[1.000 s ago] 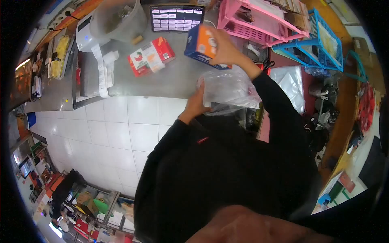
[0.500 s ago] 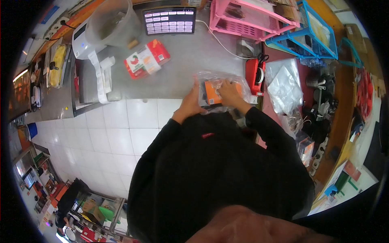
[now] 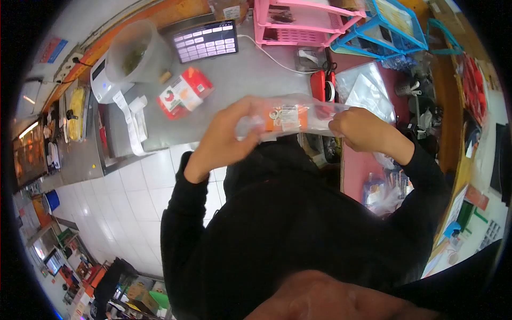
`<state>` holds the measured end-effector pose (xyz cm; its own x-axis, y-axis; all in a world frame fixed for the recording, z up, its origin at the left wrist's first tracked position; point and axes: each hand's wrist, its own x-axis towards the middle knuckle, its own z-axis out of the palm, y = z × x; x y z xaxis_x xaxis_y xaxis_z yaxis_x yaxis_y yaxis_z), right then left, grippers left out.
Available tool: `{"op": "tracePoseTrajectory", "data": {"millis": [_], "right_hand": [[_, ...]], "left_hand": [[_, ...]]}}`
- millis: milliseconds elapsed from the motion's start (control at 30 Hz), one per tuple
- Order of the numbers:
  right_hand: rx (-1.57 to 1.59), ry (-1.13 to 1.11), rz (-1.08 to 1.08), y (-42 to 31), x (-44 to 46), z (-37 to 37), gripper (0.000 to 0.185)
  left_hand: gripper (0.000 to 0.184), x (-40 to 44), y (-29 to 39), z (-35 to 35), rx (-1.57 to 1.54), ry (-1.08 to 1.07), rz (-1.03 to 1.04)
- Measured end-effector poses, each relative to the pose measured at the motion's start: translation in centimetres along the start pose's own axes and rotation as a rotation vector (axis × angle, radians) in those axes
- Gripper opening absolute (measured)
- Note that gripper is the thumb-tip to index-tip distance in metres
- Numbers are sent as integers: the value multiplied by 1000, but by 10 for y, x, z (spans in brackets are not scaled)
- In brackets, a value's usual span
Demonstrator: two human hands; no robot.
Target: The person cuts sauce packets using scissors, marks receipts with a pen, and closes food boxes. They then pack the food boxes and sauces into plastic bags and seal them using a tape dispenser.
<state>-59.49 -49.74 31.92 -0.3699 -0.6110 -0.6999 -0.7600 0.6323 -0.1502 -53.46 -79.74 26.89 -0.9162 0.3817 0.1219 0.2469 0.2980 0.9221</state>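
Note:
A clear plastic bag (image 3: 319, 118) is stretched between my two hands near the counter's front edge. Inside it lies an orange box (image 3: 286, 117) with a white label. My left hand (image 3: 229, 133) is closed on the bag's left end. At the other end, my right hand (image 3: 365, 130) pinches the plastic. A red and white package (image 3: 185, 92) rests on the metal counter, to the left of the bag. Just behind the bag stands a red tape dispenser (image 3: 323, 87).
A tablet (image 3: 206, 41), a clear tub (image 3: 137, 52) and a printer (image 3: 101, 82) with paper strips stand at the back left. Pink (image 3: 304, 24) and blue racks (image 3: 381, 32) are at the back right. Silvery sheets (image 3: 368, 93) lie on the right. Another person's dark sleeve (image 3: 111, 282) shows lower left.
The orange box has gone down into the bag. My right hand has left the box and moved right to the bag's end. The bag is now pulled out lengthwise.

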Motion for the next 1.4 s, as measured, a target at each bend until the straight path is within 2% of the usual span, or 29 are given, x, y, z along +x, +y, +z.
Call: {"op": "tracePoseTrajectory", "data": {"millis": [33, 100, 133, 167, 200, 300, 367, 400, 467, 567, 633, 733, 767, 800, 833, 900, 933, 967, 1000, 1033, 1067, 1100, 1133, 1167, 1233, 1300, 1400], "right_hand": [[44, 182, -97, -10, -4, -3, 23], [113, 542, -291, -26, -7, -8, 24], [149, 583, -296, -24, -5, -8, 25], [186, 623, -303, -19, 1, -5, 27], [226, 663, -312, -12, 9, 0, 29], [699, 1074, -263, 36, 40, 45, 38], [871, 1051, -143, 69, 81, 124, 52], [956, 992, -56, 79, 101, 161, 52], [1057, 930, 24, 68, 133, 206, 53], [1159, 945, 40, 39, 162, 223, 53], [1202, 986, 46, 26, 172, 220, 54], [1243, 1047, 54, 20, 177, 214, 56], [1256, 1064, 53, 20, 178, 212, 57], [1264, 1075, 48, 19, 177, 209, 58], [1271, 1088, 38, 17, 175, 204, 59], [1273, 1118, 6, 17, 164, 189, 61], [1271, 1133, -14, 18, 153, 179, 62], [1258, 1140, -51, 17, 138, 166, 63], [1240, 1142, -96, 16, 122, 152, 65], [1221, 1134, -152, 15, 104, 138, 66], [1189, 1101, -224, 14, 85, 121, 67], [1156, 1055, -285, 13, 64, 101, 69], [1128, 965, -323, 10, 42, 80, 70], [1094, 864, -332, 5, 21, 60, 71], [1042, 668, -227, -6, -14, 25, 55], [916, 709, -92, -13, -35, 13, 55], [621, 972, 204, -23, -55, 19, 56]], "left_hand": [[44, 12, 15, 15, -204, 81, 112], [59, 39, 6, 50, -315, -51, 185], [65, 54, -2, 70, -356, -114, 206], [69, 67, -13, 92, -368, -172, 199], [73, 78, -26, 111, -431, -140, 154], [85, 103, -52, 134, -631, -102, -36], [91, 110, -54, 137, -796, -147, -246], [97, 115, -47, 140, -866, -157, -212], [100, 119, -41, 175, -562, -200, -66], [111, 91, -45, 253, -280, -333, 125], [116, 66, -12, 250, 269, -665, 2], [110, 50, -43, 246, 2, -665, 171], [101, 52, -36, 225, -120, -693, 60], [90, 55, -35, 202, -203, -623, 50], [78, 49, -44, 178, -198, -407, 88], [57, 40, -71, 134, -65, 214, 84], [47, 36, -90, 117, -71, 441, -21], [48, 26, -107, 106, -177, 630, -222], [52, 25, -111, 108, -556, 704, -483], [49, 20, -116, 106, -740, 651, -621], [47, 18, -117, 110, -782, 523, -640], [44, 20, -112, 114, -772, 412, -612], [41, 22, -102, 119, -650, 294, -479], [38, 27, -90, 124, -500, 190, -314], [32, 36, -63, 129, -132, 49, 120], [26, 41, -33, 131, 168, -49, 607], [19, 45, -10, 144, 420, -182, 1096]]}}
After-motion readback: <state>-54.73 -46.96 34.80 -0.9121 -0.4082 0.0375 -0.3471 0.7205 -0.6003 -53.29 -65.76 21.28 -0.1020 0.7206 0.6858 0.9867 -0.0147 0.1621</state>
